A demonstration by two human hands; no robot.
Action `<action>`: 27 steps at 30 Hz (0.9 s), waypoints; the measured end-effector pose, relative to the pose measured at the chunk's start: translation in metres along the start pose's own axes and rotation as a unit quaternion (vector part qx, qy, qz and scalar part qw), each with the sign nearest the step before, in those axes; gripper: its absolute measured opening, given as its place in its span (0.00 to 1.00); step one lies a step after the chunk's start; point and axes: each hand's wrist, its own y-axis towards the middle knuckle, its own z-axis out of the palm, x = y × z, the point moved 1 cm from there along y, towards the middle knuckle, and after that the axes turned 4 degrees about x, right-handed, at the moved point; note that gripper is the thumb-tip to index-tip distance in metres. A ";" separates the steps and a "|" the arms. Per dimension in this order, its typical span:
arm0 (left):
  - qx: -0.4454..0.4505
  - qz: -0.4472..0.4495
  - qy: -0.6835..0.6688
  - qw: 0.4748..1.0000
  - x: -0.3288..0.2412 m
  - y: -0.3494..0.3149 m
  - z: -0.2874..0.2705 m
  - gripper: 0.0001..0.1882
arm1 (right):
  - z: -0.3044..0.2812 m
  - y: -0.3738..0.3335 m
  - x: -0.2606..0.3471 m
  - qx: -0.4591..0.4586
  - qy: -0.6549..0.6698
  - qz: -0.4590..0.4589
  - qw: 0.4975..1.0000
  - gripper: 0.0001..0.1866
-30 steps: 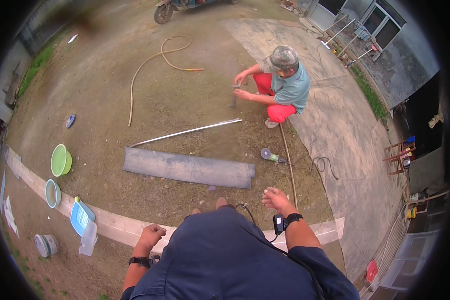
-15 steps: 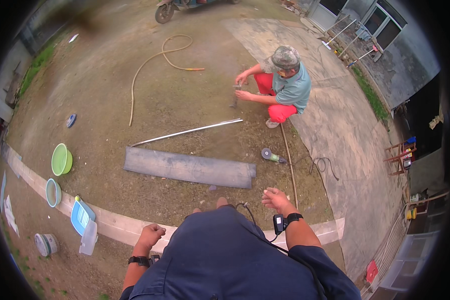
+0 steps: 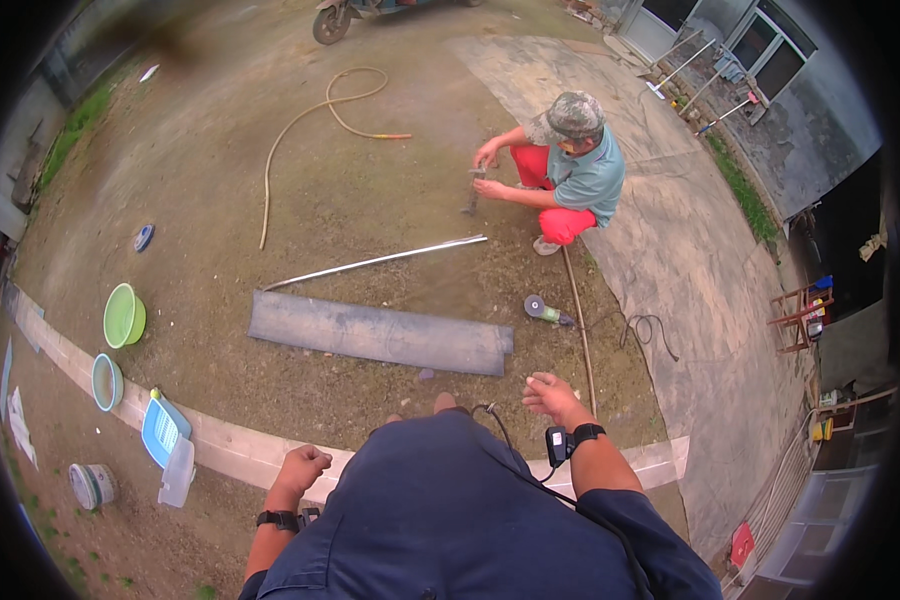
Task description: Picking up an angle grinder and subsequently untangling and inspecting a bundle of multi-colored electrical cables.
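My left hand (image 3: 303, 470) hovers beside my dark blue clothing at the lower left, its fingers curled in and nothing visible in them. On the other side, my right hand (image 3: 553, 397) is held out with the fingers apart and holds nothing. The right hand is nearest to a green angle grinder (image 3: 542, 310) lying on the dirt ahead of it. A long dark grey flat strip (image 3: 380, 334) lies across the ground before my feet. Beyond it rests a thin silvery rod (image 3: 380, 260) at a slant.
A co-worker (image 3: 585, 165) in a camouflage cap squats ahead, both hands on a slim tool (image 3: 474, 188). A brown pole (image 3: 578, 325) and a black cord (image 3: 652, 328) lie at right. Basins, including a green one (image 3: 124, 316), stand left. A hose (image 3: 280, 150) curls behind.
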 end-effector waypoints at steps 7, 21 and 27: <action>0.002 -0.004 -0.001 1.000 0.007 0.003 0.000 0.12 | 0.001 -0.002 -0.002 0.002 -0.005 -0.001 1.000 0.33; 0.007 0.000 -0.005 1.000 0.009 0.005 0.002 0.12 | 0.002 0.000 -0.007 -0.002 -0.001 -0.002 1.000 0.32; 0.008 -0.006 -0.004 1.000 0.005 0.004 0.001 0.12 | 0.005 -0.003 -0.003 -0.007 -0.006 0.001 1.000 0.31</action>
